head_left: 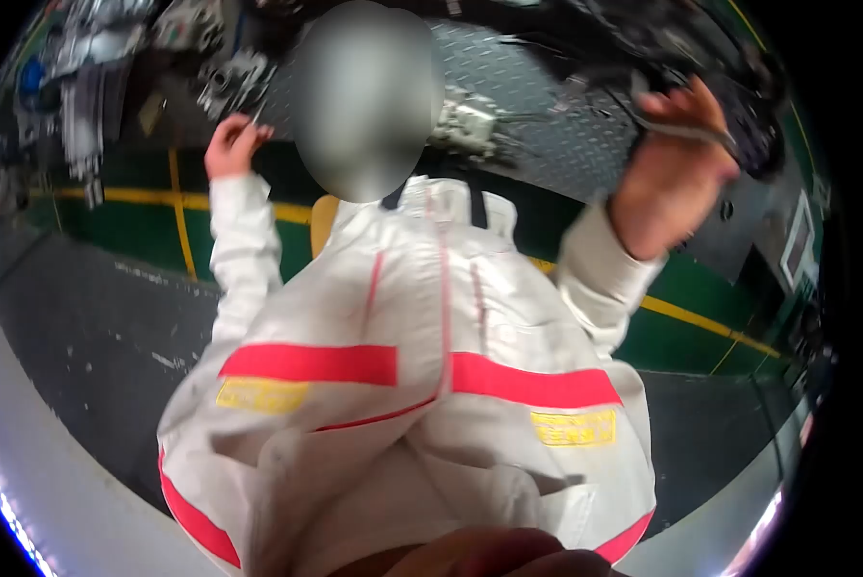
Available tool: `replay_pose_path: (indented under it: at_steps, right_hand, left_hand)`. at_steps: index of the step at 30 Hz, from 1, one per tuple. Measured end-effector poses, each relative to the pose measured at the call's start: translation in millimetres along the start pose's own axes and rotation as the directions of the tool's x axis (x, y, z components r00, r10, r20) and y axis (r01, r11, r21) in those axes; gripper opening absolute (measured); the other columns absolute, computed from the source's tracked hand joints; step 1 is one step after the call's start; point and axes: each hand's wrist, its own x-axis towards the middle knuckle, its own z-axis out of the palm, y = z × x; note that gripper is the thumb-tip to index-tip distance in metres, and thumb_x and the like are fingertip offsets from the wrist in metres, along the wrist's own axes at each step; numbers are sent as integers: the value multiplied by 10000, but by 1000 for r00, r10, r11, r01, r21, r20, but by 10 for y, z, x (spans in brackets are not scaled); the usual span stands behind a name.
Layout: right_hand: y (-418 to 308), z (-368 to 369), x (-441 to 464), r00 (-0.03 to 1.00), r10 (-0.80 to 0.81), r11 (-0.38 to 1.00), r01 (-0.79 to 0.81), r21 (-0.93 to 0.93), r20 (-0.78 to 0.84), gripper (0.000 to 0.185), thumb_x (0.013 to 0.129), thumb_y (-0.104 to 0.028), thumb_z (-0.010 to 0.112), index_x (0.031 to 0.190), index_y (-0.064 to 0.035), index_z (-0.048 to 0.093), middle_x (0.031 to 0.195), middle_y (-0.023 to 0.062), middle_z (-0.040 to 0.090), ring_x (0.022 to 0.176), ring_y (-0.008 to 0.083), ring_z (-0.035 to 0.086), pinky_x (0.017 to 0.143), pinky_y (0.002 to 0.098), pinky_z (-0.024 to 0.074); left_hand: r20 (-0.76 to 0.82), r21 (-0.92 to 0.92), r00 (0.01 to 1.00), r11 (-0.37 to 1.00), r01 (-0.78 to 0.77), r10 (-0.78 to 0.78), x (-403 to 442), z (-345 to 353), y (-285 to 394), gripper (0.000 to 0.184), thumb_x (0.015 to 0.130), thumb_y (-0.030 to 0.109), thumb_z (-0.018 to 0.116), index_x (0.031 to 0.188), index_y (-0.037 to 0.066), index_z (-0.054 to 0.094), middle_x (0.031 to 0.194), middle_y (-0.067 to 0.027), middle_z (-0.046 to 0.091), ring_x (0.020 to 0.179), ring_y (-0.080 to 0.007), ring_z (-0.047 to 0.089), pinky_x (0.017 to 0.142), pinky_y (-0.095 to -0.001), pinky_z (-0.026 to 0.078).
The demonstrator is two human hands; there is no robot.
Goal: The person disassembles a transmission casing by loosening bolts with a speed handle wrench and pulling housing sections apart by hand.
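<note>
My left hand (232,149) is raised at the left, fingers curled in a pinch around something small and thin that I cannot make out. It is just below a cluster of metal parts (234,82). At the right, motion smears my right hand (676,168); a thin grey strip (686,130) crosses it near the fingers, and I cannot tell whether they grip it. Dark machinery or cables (749,106) lie beside that hand. Between the hands, a pale metal part (470,120) rests on a diamond-plate surface (571,139), partly behind a blurred grey oval.
More metal parts (85,111) lie at the upper left. A green band with yellow lines (143,236) runs along the near side of the work surface. Dark grey floor (95,327) shows lower down, and my white jacket with red stripes (527,380) fills the centre.
</note>
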Motion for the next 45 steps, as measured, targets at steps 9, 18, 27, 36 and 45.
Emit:
replay_pose_path:
  at_steps: [9, 18, 27, 36, 45]
  right_hand:
    - [-103, 155, -370, 999, 35, 957, -29, 287, -17, 391, 755, 82, 681, 1086, -21, 500, 920, 23, 508, 793, 88, 522, 746, 225, 453]
    - [-174, -84, -510, 997, -64, 997, 63, 35, 34, 275, 679, 90, 727, 889, -11, 582, 863, 88, 612, 794, 163, 637, 710, 266, 498]
    - [-141, 43, -495, 894, -288, 952, 307, -3, 343, 146, 816, -68, 640, 948, -8, 633, 886, 110, 642, 832, 209, 622, 722, 297, 492]
    - [-303, 262, -354, 972, -33, 992, 60, -109, 233, 152, 915, -66, 517, 1054, -10, 539, 945, 35, 561, 780, 78, 488, 716, 208, 404]
    - [-322, 178, -366, 906, -402, 426, 314, -848, 133, 272, 805, -339, 695, 954, -111, 700, 815, 91, 591, 660, 197, 602, 628, 294, 479]
  left_hand:
    - [676, 443, 717, 684, -580, 170, 14, 2691, 685, 195, 715, 118, 687, 881, 41, 619, 727, 27, 575, 680, -43, 523, 648, -204, 463]
    - [799, 416, 600, 682, -601, 41, 581, 3906, -569, 310, 818, 217, 685, 1070, 55, 603, 966, -37, 648, 842, -115, 605, 747, -243, 489]
    - [447, -118, 893, 993, 3, 51, -271, 1586, -11, 202, 880, 65, 549, 1071, 3, 566, 950, -97, 632, 806, -162, 616, 697, -259, 510]
    - [195, 133, 981, 990, -43, 16, -762, 859, -369, 174, 896, 55, 507, 1047, 29, 590, 923, -73, 652, 800, -123, 619, 676, -227, 491]
    - [428, -11, 901, 997, -73, 71, -947, 1166, -344, 197, 920, 66, 488, 1087, 8, 574, 975, -66, 638, 861, -120, 605, 735, -225, 481]
